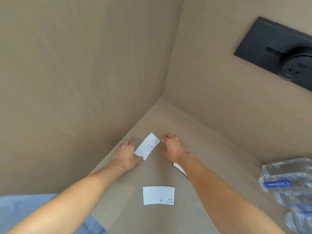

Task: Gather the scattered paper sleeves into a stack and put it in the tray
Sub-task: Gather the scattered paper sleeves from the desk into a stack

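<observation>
On the matte tan desk (211, 149), near its far corner, the left hand (125, 155) and right hand (173, 148), fingers loosely curled, pinch opposite ends of a flat, curved white paper sleeve (146, 146), another sleeve (158, 195) lying nearer.

The single head view looks steeply down and forward from close above into a tan corner (161, 98) at twelve o'clock, both forearms reaching in from six.
</observation>
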Motion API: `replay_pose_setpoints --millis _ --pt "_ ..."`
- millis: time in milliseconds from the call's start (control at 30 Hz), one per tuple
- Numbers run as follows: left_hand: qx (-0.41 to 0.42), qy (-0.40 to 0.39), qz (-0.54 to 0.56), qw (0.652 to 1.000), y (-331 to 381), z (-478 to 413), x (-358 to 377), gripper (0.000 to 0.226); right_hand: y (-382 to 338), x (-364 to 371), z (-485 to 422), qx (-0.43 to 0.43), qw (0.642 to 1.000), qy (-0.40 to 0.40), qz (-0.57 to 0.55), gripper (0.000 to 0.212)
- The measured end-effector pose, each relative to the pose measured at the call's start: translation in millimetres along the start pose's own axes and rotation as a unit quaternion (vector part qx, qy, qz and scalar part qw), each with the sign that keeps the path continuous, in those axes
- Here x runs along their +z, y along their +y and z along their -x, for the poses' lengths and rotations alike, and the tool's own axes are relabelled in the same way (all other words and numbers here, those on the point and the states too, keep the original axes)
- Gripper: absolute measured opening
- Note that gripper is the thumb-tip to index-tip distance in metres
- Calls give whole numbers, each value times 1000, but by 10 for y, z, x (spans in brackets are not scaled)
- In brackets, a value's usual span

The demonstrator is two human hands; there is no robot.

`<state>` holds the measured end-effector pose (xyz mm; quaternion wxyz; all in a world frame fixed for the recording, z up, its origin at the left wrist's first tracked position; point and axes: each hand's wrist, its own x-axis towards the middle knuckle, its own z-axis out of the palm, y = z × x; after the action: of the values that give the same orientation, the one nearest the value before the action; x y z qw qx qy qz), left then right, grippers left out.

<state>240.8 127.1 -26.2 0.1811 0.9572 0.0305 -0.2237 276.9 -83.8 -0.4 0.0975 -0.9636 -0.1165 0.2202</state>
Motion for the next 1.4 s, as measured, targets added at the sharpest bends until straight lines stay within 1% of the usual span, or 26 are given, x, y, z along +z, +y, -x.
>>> replay_pose_setpoints --millis 167,300,400,500,600,667,767,933,1000,1167,1300,1400 --pt "-40 24 13 999 65 65 106 74 -68 48 -305 -65 997 -30 35 66" --pt "-55 42 24 997 112 56 195 70 -103 111 -464 -92 993 -46 49 69" --pt "-49 57 42 996 100 49 237 68 -102 152 -520 -101 993 -44 51 70" --pt "-39 61 39 997 88 56 235 60 -108 146 -542 -96 993 -42 50 62" --pt "-22 46 29 998 76 55 219 58 -129 118 -510 -83 994 -42 55 42" --pt "4 33 9 999 59 62 183 58 -143 114 -432 -69 994 -45 70 37" --pt "61 28 -36 997 29 87 111 56 -122 137 -241 -43 996 -51 66 45" --pt "177 9 -55 983 173 39 -106 61 93 47 137 8 1000 -13 24 52" --pt "217 -6 -57 974 347 -7 -195 61 216 -45 306 37 999 7 4 55" --pt "303 -22 -69 950 816 -78 -290 55 508 -184 759 118 991 48 -42 57" --pt "368 -45 -100 923 1153 -141 -255 50 706 -173 1090 168 982 70 -61 54" --pt "409 -65 -127 901 1348 -187 -191 47 793 -68 1267 200 973 71 -87 51"
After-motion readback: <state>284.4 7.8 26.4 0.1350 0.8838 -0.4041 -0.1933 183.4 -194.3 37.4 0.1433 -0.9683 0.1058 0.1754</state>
